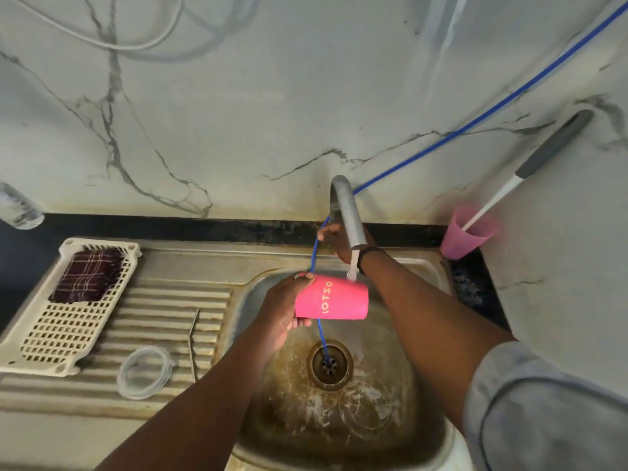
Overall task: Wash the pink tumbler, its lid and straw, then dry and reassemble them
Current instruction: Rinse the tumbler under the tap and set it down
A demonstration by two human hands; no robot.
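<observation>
the left hand (283, 307) curls its fingers round the base of the smooth pink tumbler (331, 297), held on its side over the stained steel sink (390, 419), mouth under the faucet (350, 215) stream. the right hand (334, 241) reaches behind the spout; its grip cannot be told. clear round lid (144, 372) and thin metal straw (193, 345) lie on the ribbed drainboard.

We see soft, even, slightly dim light across the marble wall (238, 113), no hard shadows and no strong glare. The steel sink basin (373, 419) gives only dull reflections. Wide-angle distortion bends the edges: the wall curves outward, the blue hose (509, 96) bows. The glass at far left (18, 209) looks smeared, and the corners are soft.
</observation>
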